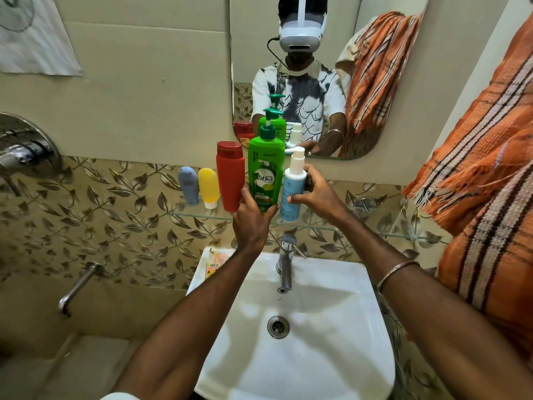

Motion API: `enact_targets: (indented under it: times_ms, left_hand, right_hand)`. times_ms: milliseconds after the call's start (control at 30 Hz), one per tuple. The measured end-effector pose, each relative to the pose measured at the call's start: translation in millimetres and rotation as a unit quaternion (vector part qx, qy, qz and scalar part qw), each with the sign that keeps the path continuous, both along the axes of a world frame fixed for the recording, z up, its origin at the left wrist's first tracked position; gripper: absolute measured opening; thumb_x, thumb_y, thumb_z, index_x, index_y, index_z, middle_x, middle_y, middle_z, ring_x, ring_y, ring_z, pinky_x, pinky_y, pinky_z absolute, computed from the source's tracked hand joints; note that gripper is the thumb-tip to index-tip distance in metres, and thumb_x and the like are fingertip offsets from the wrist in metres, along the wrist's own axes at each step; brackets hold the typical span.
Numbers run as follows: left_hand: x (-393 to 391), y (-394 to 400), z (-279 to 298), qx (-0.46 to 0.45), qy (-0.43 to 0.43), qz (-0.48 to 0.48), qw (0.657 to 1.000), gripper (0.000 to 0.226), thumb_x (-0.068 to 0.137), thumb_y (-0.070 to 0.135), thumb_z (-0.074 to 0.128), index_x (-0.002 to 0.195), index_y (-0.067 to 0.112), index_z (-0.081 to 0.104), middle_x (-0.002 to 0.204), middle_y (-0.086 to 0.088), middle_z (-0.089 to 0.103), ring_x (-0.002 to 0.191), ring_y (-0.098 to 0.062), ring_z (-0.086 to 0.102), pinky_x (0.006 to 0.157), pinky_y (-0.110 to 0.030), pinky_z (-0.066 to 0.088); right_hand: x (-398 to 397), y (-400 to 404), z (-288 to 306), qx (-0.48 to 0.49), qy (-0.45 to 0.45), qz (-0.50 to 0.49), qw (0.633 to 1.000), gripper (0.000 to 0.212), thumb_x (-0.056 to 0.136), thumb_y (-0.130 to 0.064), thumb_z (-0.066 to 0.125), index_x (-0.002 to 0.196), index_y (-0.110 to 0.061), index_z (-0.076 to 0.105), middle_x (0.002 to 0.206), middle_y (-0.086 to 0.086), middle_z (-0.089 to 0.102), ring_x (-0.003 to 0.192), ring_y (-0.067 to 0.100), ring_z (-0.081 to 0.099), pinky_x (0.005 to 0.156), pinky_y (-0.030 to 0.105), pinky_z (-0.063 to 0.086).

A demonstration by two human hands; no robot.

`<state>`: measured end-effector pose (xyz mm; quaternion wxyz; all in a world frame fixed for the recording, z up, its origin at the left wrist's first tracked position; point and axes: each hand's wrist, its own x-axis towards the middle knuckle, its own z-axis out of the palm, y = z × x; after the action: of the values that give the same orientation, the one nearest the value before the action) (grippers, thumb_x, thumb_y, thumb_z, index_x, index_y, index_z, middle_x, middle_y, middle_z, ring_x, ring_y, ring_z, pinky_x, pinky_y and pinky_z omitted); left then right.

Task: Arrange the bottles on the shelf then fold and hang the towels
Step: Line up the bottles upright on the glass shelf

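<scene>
- The left hand [251,219] grips the base of a green pump bottle [266,171], upright on the glass shelf [360,230].
- The right hand [314,194] wraps a white-and-blue pump bottle [293,192] just beside the green one.
- To the left stand a red bottle [230,176], a yellow tube [209,186] and a grey-blue tube [189,183], all upright.
- An orange striped towel [487,180] hangs at right.
- A white sink [331,327] with a chrome tap [286,264] lies below; a mirror [323,39] hangs above.

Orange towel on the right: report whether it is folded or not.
Not folded. The orange towel hangs bunched and draped, its fringe loose.
</scene>
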<state>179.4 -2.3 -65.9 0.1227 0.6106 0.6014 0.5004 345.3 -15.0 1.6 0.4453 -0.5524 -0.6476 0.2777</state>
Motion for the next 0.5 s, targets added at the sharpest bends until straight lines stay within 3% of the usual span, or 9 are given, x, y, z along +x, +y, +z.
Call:
enact_targets:
  times_ms: [133, 500]
  left_hand:
    - [0, -3, -2, -0.002, 0.02, 0.001, 1.0, 0.089, 0.076, 0.046, 0.081, 0.144, 0.011, 0.035, 0.116, -0.016, 0.068, 0.101, -0.032, 0.07, 0.076, -0.045, 0.06]
    - [-1, -13, 6, -0.018, 0.044, 0.004, 0.999, 0.085, 0.079, 0.047, 0.079, 0.142, 0.008, 0.038, 0.114, -0.019, 0.069, 0.1, -0.033, 0.07, 0.076, -0.042, 0.058]
  right_hand:
    - [-1, 1, 0, -0.001, -0.001, 0.001, 1.0, 0.064, 0.076, 0.004, 0.079, 0.131, -0.012, 0.048, 0.126, 0.012, 0.063, 0.118, 0.026, 0.063, 0.101, 0.048, 0.053]
    - [2, 0, 1, -0.011, -0.006, -0.016, 1.0, 0.07, 0.072, -0.009, 0.082, 0.132, -0.022, 0.048, 0.13, 0.008, 0.063, 0.12, 0.025, 0.062, 0.101, 0.055, 0.052]
